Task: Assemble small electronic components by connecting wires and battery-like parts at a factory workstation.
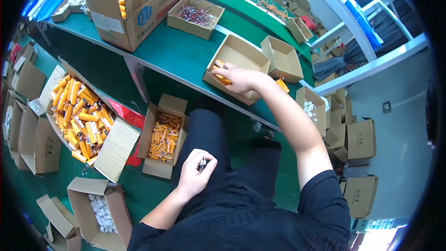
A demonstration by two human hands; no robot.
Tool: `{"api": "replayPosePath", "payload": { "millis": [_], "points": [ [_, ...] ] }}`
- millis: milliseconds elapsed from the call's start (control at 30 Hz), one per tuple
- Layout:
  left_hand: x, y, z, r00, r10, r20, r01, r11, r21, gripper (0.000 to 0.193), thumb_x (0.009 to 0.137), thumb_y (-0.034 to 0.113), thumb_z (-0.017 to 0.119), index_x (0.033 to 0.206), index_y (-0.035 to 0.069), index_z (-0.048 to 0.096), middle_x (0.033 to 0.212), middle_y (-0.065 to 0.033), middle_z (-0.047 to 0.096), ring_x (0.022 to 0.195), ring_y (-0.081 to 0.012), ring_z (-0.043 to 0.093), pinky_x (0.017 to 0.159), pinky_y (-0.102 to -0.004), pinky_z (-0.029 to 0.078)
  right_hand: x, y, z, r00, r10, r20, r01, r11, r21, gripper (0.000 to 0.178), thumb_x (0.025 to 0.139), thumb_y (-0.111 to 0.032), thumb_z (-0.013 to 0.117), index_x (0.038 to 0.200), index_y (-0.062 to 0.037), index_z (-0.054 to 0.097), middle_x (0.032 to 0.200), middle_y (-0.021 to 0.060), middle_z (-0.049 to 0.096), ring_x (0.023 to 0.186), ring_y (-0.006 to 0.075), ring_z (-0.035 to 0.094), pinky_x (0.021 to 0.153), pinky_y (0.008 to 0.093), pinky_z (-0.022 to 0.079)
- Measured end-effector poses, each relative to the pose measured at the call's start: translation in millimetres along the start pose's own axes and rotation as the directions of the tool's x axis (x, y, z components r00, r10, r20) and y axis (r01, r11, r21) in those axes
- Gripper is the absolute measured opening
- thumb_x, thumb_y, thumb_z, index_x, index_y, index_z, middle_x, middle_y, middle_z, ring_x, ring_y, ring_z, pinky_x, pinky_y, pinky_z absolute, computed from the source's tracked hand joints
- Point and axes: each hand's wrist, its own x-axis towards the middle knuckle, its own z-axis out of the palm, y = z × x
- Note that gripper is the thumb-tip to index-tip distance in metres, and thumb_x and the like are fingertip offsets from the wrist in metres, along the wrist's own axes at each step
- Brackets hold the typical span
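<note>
Here, my right hand (239, 78) reaches into a small box (236, 67) on the tabletop (179, 53).
Its fingers close on an orange cylinder (219, 71); my left hand (195, 173) pinches a small dark part (202, 163).

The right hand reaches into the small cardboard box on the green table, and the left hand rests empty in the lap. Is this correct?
Not quite. In the head view the left hand is not empty: it holds a small dark part. The right hand does reach into the small cardboard box on the green table.

Small dark object (202, 164) in left hand (195, 174) mostly wrapped by fingers, kind unclear. Orange pieces (219, 72) partly covered by right hand (239, 79). Contents of far tray (195, 15) too small to identify.
</note>
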Motion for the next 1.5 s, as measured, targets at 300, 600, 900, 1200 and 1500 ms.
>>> {"api": "replayPosePath", "payload": {
  "millis": [300, 600, 900, 1200, 1500],
  "points": [
    [-6.4, 2.9, 6.1, 1.000, 0.014, 0.024, -0.015, 0.999, 0.039, 0.008, 0.093, 0.009, 0.068, 0.095, 0.001, 0.067, 0.100, -0.0093, 0.063, 0.086, -0.0227, 0.061, 0.078, -0.0317, 0.048, -11.0, -1.0, 5.9, 0.996, 0.005, -0.084, -0.012, 0.996, -0.088, 0.043, 0.086, -0.006, 0.065, 0.126, -0.0141, 0.055, 0.124, 0.0190, 0.058, 0.101, 0.0397, 0.062, 0.088, 0.0472, 0.053],
    [-9.2, 1.3, 27.4, 0.997, -0.037, 0.071, 0.030, 0.995, 0.096, 0.009, 0.093, 0.010, 0.068, 0.096, 0.001, 0.067, 0.100, -0.0087, 0.063, 0.087, -0.0221, 0.061, 0.079, -0.0316, 0.048, -28.3, 15.7, 9.6, 0.992, 0.102, -0.076, -0.105, 0.994, -0.028, 0.046, 0.089, -0.008, 0.065, 0.133, -0.0111, 0.052, 0.106, 0.0180, 0.065, 0.087, 0.0371, 0.066, 0.076, 0.0419, 0.055],
    [14.2, 9.9, 55.6, 0.993, -0.071, 0.089, 0.070, 0.997, 0.013, 0.007, 0.091, 0.007, 0.071, 0.096, 0.004, 0.068, 0.101, -0.0070, 0.062, 0.081, -0.0178, 0.057, 0.072, -0.0276, 0.045, -119.6, 57.7, 3.8, 0.966, 0.002, -0.257, 0.249, 0.236, 0.939, 0.046, 0.097, -0.004, 0.055, 0.141, -0.0138, 0.047, 0.104, 0.0180, 0.067, 0.076, 0.0269, 0.069, 0.069, 0.0372, 0.058],
    [67.4, 42.5, 105.9, 0.971, 0.160, 0.179, -0.177, 0.981, 0.083, 0.022, 0.080, 0.003, 0.081, 0.099, 0.006, 0.071, 0.106, -0.0081, 0.059, 0.083, -0.0167, 0.054, 0.067, -0.0253, 0.044, -213.4, 18.8, 129.6, 0.880, 0.125, -0.459, 0.423, -0.645, 0.636, 0.031, 0.102, -0.002, 0.050, 0.133, -0.0058, 0.052, 0.104, 0.0173, 0.066, 0.082, 0.0233, 0.070, 0.073, 0.0345, 0.060],
    [76.4, 41.6, 159.9, 0.955, 0.205, 0.216, -0.241, 0.958, 0.157, 0.025, 0.077, 0.004, 0.084, 0.100, 0.004, 0.073, 0.116, -0.0111, 0.059, 0.088, -0.0182, 0.057, 0.069, -0.0273, 0.048, -244.6, -6.1, 192.8, 0.800, 0.483, -0.356, 0.539, -0.317, 0.780, 0.026, 0.100, 0.000, 0.054, 0.126, -0.0035, 0.056, 0.108, 0.0148, 0.065, 0.083, 0.0185, 0.067, 0.075, 0.0270, 0.056]
  ]
}}
